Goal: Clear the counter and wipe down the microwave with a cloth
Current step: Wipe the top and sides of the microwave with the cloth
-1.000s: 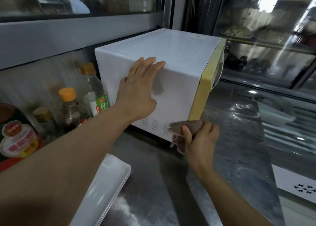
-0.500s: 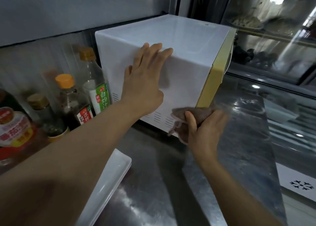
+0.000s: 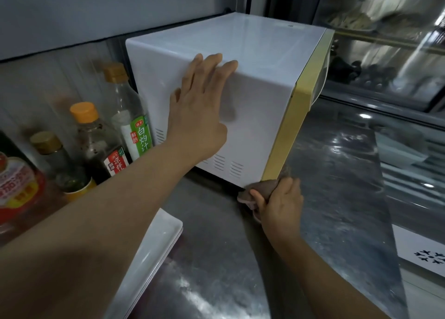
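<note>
Here, head view: white microwave with yellow front trim stands on the steel counter, far centre. Left hand lies flat, fingers straight, against its side panel. Right hand grips a brown cloth, pressed at the microwave's near bottom corner. Sauce bottles stand left; white trays near.

Boxy white metal microwave with yellow front trim, upright on steel counter; crumpled brown cloth (partly hidden) pressed against its lower front corner.
</note>
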Demonstrator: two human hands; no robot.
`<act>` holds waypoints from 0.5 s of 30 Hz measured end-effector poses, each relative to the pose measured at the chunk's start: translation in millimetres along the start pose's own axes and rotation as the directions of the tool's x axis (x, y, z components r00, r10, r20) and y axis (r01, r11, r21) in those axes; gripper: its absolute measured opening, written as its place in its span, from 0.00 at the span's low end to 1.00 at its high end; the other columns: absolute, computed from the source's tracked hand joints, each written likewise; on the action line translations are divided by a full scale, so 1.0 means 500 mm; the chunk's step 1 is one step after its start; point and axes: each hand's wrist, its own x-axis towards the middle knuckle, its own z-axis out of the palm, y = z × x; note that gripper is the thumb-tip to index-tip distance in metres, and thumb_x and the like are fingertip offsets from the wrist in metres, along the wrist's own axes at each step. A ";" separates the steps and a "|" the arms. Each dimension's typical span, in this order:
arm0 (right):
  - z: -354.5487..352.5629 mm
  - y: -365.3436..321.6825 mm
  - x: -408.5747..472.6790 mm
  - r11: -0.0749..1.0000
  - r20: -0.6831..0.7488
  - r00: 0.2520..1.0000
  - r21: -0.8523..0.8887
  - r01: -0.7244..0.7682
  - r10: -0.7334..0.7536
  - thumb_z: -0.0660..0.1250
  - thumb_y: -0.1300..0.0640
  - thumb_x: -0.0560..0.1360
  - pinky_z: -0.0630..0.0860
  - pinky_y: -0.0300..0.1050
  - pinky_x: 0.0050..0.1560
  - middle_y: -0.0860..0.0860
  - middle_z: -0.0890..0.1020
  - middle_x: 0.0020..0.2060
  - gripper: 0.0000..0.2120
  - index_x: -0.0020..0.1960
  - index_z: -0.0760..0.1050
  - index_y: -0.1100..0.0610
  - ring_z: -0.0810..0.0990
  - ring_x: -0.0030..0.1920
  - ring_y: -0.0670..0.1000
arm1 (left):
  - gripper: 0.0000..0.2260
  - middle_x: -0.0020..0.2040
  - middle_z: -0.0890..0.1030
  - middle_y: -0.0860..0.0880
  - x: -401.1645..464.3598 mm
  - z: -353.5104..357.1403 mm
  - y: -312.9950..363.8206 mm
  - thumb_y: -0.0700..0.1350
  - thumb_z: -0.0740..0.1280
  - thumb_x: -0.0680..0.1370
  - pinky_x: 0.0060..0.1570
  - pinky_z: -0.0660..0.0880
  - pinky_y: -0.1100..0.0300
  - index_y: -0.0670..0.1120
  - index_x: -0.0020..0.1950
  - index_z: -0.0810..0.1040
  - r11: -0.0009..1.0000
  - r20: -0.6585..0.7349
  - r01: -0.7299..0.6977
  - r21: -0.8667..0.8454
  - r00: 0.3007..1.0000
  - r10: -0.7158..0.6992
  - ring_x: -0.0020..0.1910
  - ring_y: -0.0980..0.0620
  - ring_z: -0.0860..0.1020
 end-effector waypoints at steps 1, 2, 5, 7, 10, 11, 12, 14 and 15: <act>-0.004 0.004 0.001 0.999 0.017 0.999 -0.023 0.036 -0.035 0.74 0.51 0.69 0.69 0.52 0.38 0.65 0.74 0.43 0.22 0.46 0.70 0.68 0.73 0.40 0.63 | 0.41 0.76 0.54 0.51 0.000 -0.002 0.001 0.34 0.68 0.66 0.65 0.62 0.45 0.53 0.74 0.55 1.000 0.006 0.002 0.003 1.000 -0.002 0.77 0.48 0.48; -0.010 0.008 0.002 0.997 0.043 0.997 -0.047 0.069 -0.067 0.74 0.52 0.69 0.69 0.52 0.37 0.65 0.74 0.42 0.21 0.46 0.71 0.68 0.74 0.39 0.63 | 0.41 0.76 0.54 0.51 0.000 -0.005 0.003 0.35 0.68 0.66 0.65 0.62 0.45 0.53 0.74 0.55 1.000 0.014 0.003 0.010 1.000 -0.003 0.77 0.48 0.48; -0.030 0.014 0.009 0.984 0.143 0.981 -0.099 0.147 -0.132 0.76 0.56 0.67 0.72 0.52 0.36 0.65 0.76 0.40 0.20 0.47 0.73 0.70 0.76 0.37 0.64 | 0.41 0.77 0.53 0.51 0.002 -0.017 0.006 0.35 0.69 0.67 0.66 0.61 0.45 0.53 0.75 0.54 0.999 0.052 0.015 0.034 0.998 -0.016 0.77 0.49 0.47; -0.039 0.020 0.014 0.971 0.219 0.962 -0.140 0.195 -0.162 0.77 0.58 0.66 0.74 0.52 0.35 0.64 0.77 0.40 0.20 0.47 0.74 0.70 0.77 0.36 0.64 | 0.42 0.77 0.52 0.52 0.003 -0.026 0.009 0.35 0.68 0.67 0.66 0.62 0.45 0.54 0.75 0.53 0.999 0.089 0.023 0.043 0.996 -0.027 0.77 0.50 0.46; -0.049 0.031 0.024 0.949 0.306 0.931 -0.176 0.262 -0.200 0.70 0.55 0.74 0.73 0.51 0.44 0.61 0.77 0.49 0.17 0.54 0.72 0.66 0.77 0.45 0.60 | 0.43 0.78 0.50 0.53 0.005 -0.040 0.015 0.35 0.67 0.67 0.66 0.63 0.46 0.54 0.76 0.52 0.996 0.152 0.037 0.080 0.987 -0.049 0.77 0.51 0.45; -0.052 0.035 0.028 0.947 0.357 0.914 -0.175 0.270 -0.194 0.65 0.54 0.77 0.71 0.49 0.48 0.59 0.75 0.53 0.16 0.57 0.70 0.64 0.76 0.49 0.59 | 0.43 0.78 0.49 0.54 0.006 -0.046 0.017 0.35 0.67 0.67 0.66 0.62 0.46 0.54 0.76 0.51 0.994 0.170 0.042 0.100 0.984 -0.059 0.77 0.51 0.45; -0.058 0.039 0.033 0.942 0.384 0.902 -0.180 0.281 -0.196 0.61 0.54 0.78 0.70 0.48 0.50 0.58 0.75 0.55 0.15 0.59 0.68 0.62 0.76 0.51 0.58 | 0.43 0.78 0.48 0.54 0.006 -0.051 0.019 0.35 0.67 0.67 0.66 0.62 0.46 0.55 0.76 0.50 0.992 0.186 0.045 0.119 0.980 -0.067 0.77 0.52 0.44; -0.075 0.047 0.042 0.934 0.408 0.892 -0.202 0.295 -0.193 0.57 0.54 0.80 0.69 0.46 0.51 0.55 0.74 0.57 0.14 0.62 0.67 0.60 0.75 0.53 0.56 | 0.43 0.78 0.47 0.55 0.008 -0.060 0.023 0.34 0.66 0.67 0.65 0.63 0.44 0.55 0.76 0.50 0.989 0.216 0.042 0.145 0.974 -0.073 0.77 0.52 0.44; -0.088 0.050 0.047 0.937 0.409 0.896 -0.212 0.279 -0.174 0.57 0.53 0.80 0.70 0.45 0.51 0.54 0.74 0.58 0.15 0.63 0.66 0.58 0.74 0.54 0.54 | 0.43 0.78 0.47 0.55 0.010 -0.065 0.025 0.35 0.66 0.68 0.65 0.64 0.44 0.55 0.76 0.50 0.988 0.231 0.040 0.150 0.970 -0.074 0.77 0.52 0.44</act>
